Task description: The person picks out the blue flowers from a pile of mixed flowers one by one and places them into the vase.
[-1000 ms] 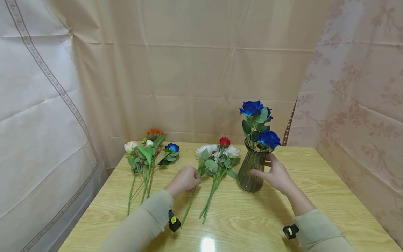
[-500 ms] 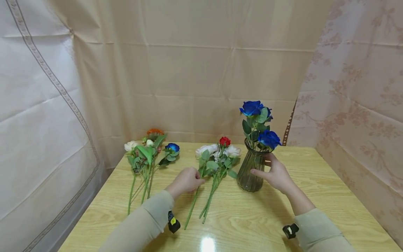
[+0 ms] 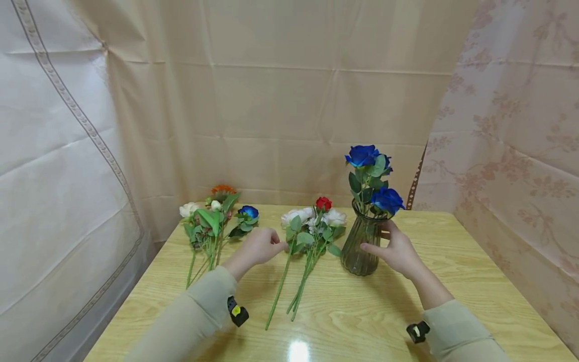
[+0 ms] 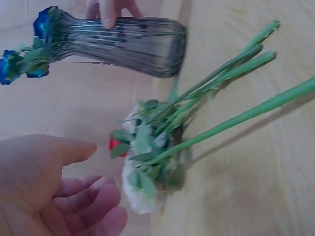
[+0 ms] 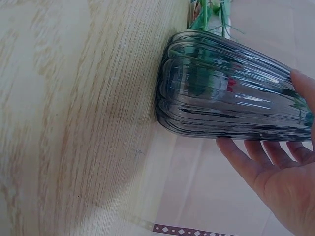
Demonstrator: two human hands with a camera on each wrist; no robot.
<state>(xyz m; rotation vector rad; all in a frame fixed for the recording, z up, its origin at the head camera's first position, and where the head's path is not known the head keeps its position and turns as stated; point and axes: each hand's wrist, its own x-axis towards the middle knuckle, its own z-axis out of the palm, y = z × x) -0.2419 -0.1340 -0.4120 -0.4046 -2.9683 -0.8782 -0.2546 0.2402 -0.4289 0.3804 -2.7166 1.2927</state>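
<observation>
My left hand (image 3: pixel 259 246) is raised over the table just left of the middle flower bunch, its fingers loosely bent around nothing. In the left wrist view that hand (image 4: pixel 61 189) has its thumb apart from the fingers. The bunch has white flowers (image 3: pixel 335 217), a red rose (image 3: pixel 323 203) and green stems (image 4: pixel 236 118); one stem lies apart to the left. My right hand (image 3: pixel 397 253) holds the ribbed grey glass vase (image 3: pixel 357 251), thumb in front and fingers around the far side. Upright in the vase are blue roses (image 3: pixel 387 200). The vase's base (image 5: pixel 170 83) touches the table.
At the left of the wooden table (image 3: pixel 362 322) lies another bunch with an orange flower (image 3: pixel 223 190), white flowers (image 3: pixel 187 209) and a blue rose (image 3: pixel 248 211). A beige cloth (image 3: pixel 271 100) hangs behind the table, with more cloth at both sides.
The left hand has let go of a flower stem, now lying beside the middle bunch slightly right of before, and has drawn back up and left. The right hand and vase have not moved.
</observation>
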